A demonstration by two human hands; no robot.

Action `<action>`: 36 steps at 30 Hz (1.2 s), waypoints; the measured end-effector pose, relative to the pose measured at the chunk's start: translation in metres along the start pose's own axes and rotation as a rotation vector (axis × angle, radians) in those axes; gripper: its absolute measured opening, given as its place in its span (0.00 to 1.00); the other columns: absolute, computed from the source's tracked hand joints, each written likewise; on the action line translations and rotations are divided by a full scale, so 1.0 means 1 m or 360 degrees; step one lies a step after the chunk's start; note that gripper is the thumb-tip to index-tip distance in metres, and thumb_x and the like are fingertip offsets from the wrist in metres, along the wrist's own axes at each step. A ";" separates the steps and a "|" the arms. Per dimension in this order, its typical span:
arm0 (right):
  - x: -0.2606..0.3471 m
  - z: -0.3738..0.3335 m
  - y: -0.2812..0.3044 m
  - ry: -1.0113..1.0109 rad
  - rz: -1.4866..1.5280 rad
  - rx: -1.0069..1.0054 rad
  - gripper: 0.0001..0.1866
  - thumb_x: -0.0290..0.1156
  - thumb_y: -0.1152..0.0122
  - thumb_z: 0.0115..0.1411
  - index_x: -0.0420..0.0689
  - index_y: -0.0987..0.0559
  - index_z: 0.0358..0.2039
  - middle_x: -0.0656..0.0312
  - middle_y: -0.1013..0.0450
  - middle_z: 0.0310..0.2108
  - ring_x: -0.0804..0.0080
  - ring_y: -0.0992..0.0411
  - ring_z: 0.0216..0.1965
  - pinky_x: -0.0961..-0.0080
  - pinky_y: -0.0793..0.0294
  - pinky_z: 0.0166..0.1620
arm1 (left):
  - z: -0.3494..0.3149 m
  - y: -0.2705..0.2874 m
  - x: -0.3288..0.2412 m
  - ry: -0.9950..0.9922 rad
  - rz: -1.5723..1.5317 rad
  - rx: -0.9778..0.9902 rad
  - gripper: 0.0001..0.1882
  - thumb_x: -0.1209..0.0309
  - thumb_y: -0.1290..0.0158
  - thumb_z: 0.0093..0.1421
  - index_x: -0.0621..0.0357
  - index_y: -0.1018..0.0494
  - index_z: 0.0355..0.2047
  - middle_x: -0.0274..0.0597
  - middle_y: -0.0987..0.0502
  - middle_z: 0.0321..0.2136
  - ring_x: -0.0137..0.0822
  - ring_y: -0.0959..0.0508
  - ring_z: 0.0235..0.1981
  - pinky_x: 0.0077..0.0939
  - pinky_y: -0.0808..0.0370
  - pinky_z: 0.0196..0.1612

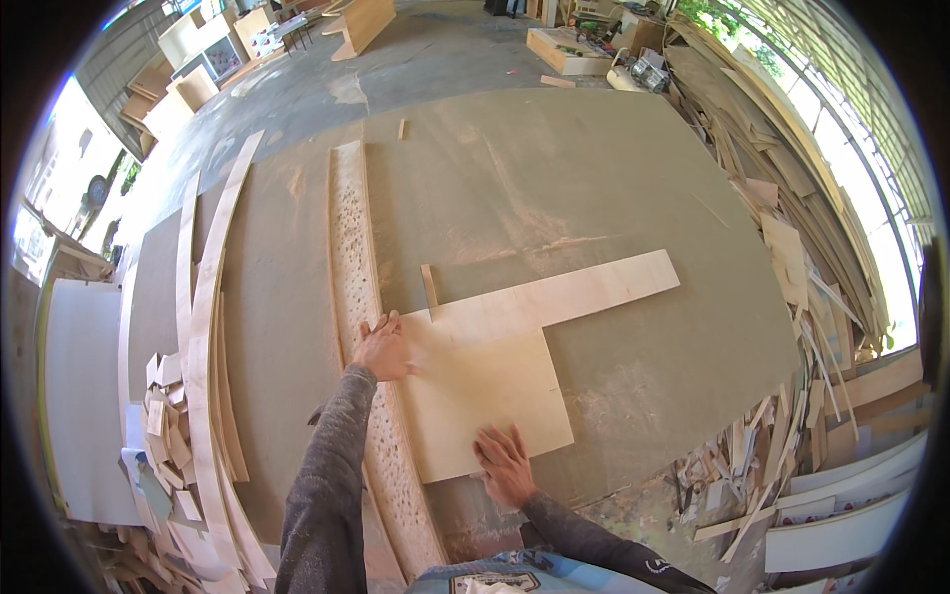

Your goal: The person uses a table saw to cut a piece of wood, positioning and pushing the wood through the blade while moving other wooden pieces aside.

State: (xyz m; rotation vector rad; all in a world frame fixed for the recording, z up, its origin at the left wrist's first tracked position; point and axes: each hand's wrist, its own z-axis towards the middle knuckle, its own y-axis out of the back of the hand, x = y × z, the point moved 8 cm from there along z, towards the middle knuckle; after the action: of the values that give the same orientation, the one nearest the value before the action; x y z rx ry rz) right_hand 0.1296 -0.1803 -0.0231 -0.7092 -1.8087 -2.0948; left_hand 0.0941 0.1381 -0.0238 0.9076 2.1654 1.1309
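A pale square plywood panel (485, 401) lies on the large grey-brown work surface. Along its far edge runs a long light wooden strip (604, 287), reaching out to the right. My left hand (384, 351) rests at the panel's left side, where panel and strip meet a long speckled board (353, 238); its fingers are stretched and its thumb is apart. On the panel's near edge my right hand (507, 467) lies with fingers spread over the wood. A small narrow wood piece (428, 287) sits just beyond the strip, near my left hand.
Several long strips (210, 297) lie along the left, beside a heap of small offcuts (170, 436). Another small block (403, 129) is on the far part of the surface. Stacked boards (792, 148) and scrap wood (742, 455) line the right. Cabinets (203, 49) stand far left.
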 end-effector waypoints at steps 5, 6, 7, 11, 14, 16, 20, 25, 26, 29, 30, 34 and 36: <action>-0.007 0.016 -0.001 -0.0004 0.0012 -0.0036 0.32 0.35 0.28 0.50 0.45 0.23 0.58 0.61 0.38 0.68 0.61 0.48 0.73 0.45 0.61 0.75 | 0.013 0.014 0.004 0.0042 -0.0012 -0.0014 0.58 0.46 0.32 0.47 0.69 0.44 0.69 0.59 0.54 0.74 0.51 0.55 0.75 0.63 0.61 0.73; -0.009 0.019 -0.002 0.0000 0.0035 -0.0044 0.32 0.35 0.28 0.50 0.45 0.24 0.58 0.61 0.38 0.68 0.61 0.49 0.73 0.45 0.61 0.75 | 0.016 0.015 0.007 0.0047 -0.0010 -0.0022 0.57 0.46 0.32 0.47 0.68 0.43 0.69 0.59 0.54 0.74 0.51 0.55 0.75 0.63 0.61 0.73; -0.010 0.023 -0.003 0.0006 0.0047 -0.0057 0.33 0.35 0.28 0.50 0.45 0.24 0.58 0.61 0.38 0.68 0.61 0.49 0.73 0.45 0.62 0.75 | 0.020 0.016 0.011 0.0047 -0.0014 -0.0051 0.55 0.46 0.32 0.47 0.67 0.40 0.67 0.59 0.54 0.74 0.51 0.55 0.75 0.63 0.61 0.73; -0.014 0.038 -0.004 0.0020 0.0085 -0.0080 0.34 0.35 0.28 0.50 0.45 0.25 0.59 0.61 0.39 0.69 0.61 0.49 0.73 0.45 0.63 0.75 | 0.032 0.023 0.020 0.0036 -0.0027 -0.0082 0.44 0.47 0.31 0.47 0.62 0.27 0.58 0.59 0.53 0.73 0.52 0.54 0.75 0.64 0.61 0.73; -0.017 0.045 -0.005 0.0026 0.0049 -0.0086 0.34 0.35 0.28 0.50 0.45 0.25 0.60 0.61 0.39 0.69 0.61 0.50 0.73 0.45 0.63 0.75 | 0.040 0.028 0.021 0.0018 -0.0060 -0.0053 0.49 0.48 0.30 0.44 0.68 0.31 0.60 0.62 0.51 0.72 0.52 0.52 0.75 0.65 0.60 0.72; -0.020 0.050 -0.005 0.0024 0.0032 -0.0092 0.34 0.36 0.28 0.50 0.44 0.25 0.60 0.61 0.39 0.68 0.61 0.50 0.74 0.45 0.63 0.75 | 0.046 0.033 0.020 0.0000 -0.0066 -0.0061 0.52 0.49 0.29 0.43 0.70 0.33 0.61 0.63 0.49 0.71 0.52 0.51 0.74 0.65 0.59 0.72; -0.025 0.059 -0.005 0.0009 0.0019 -0.0069 0.34 0.36 0.29 0.51 0.44 0.25 0.60 0.60 0.40 0.68 0.61 0.51 0.74 0.45 0.63 0.75 | 0.058 0.035 0.026 -0.0009 -0.0057 -0.0136 0.47 0.48 0.28 0.42 0.68 0.28 0.56 0.61 0.47 0.70 0.53 0.48 0.73 0.67 0.57 0.71; -0.016 0.059 -0.007 0.0033 -0.0010 -0.0088 0.33 0.37 0.30 0.53 0.43 0.26 0.60 0.60 0.39 0.68 0.61 0.50 0.73 0.45 0.63 0.75 | 0.069 0.016 0.051 -0.0039 -0.0030 -0.0158 0.49 0.48 0.28 0.41 0.68 0.30 0.57 0.59 0.46 0.70 0.52 0.46 0.71 0.71 0.55 0.69; -0.014 0.054 -0.007 0.0021 -0.0018 -0.0100 0.33 0.37 0.30 0.53 0.43 0.26 0.60 0.60 0.39 0.68 0.61 0.49 0.73 0.45 0.63 0.75 | 0.067 0.012 0.048 -0.0022 -0.0015 -0.0165 0.49 0.48 0.28 0.41 0.68 0.30 0.58 0.59 0.46 0.69 0.52 0.45 0.71 0.71 0.54 0.68; -0.014 0.035 -0.004 -0.0020 -0.0091 -0.0076 0.32 0.37 0.31 0.54 0.43 0.26 0.60 0.60 0.38 0.67 0.61 0.48 0.73 0.45 0.62 0.75 | 0.045 0.015 0.016 -0.0046 -0.0081 -0.0110 0.49 0.48 0.29 0.43 0.73 0.29 0.57 0.61 0.50 0.72 0.54 0.50 0.73 0.72 0.57 0.69; -0.009 0.027 -0.004 -0.0021 -0.0110 -0.0059 0.32 0.37 0.31 0.54 0.43 0.25 0.60 0.60 0.38 0.67 0.61 0.48 0.73 0.45 0.62 0.75 | 0.031 0.017 0.010 -0.0050 -0.0113 -0.0080 0.48 0.47 0.30 0.44 0.76 0.29 0.56 0.62 0.53 0.73 0.55 0.53 0.75 0.72 0.58 0.70; 0.008 -0.012 -0.010 -0.0003 -0.0084 -0.0024 0.30 0.36 0.32 0.55 0.43 0.25 0.59 0.60 0.37 0.66 0.61 0.47 0.72 0.45 0.60 0.75 | -0.002 -0.016 0.013 -0.0012 -0.0122 -0.0143 0.52 0.47 0.30 0.44 0.73 0.33 0.61 0.61 0.52 0.73 0.54 0.52 0.74 0.71 0.58 0.70; 0.017 -0.037 -0.008 -0.0015 -0.0046 0.0012 0.29 0.35 0.33 0.55 0.43 0.24 0.58 0.60 0.37 0.66 0.61 0.47 0.72 0.45 0.59 0.74 | -0.019 -0.032 0.002 -0.0039 -0.0150 -0.0130 0.52 0.47 0.29 0.42 0.71 0.33 0.60 0.60 0.48 0.71 0.53 0.48 0.73 0.70 0.54 0.69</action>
State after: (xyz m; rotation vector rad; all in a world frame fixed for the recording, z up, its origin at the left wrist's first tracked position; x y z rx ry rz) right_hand 0.1050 -0.2139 -0.0242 -0.6958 -1.8415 -2.1055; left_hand 0.0690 0.1163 -0.0418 0.7717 2.1027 1.1474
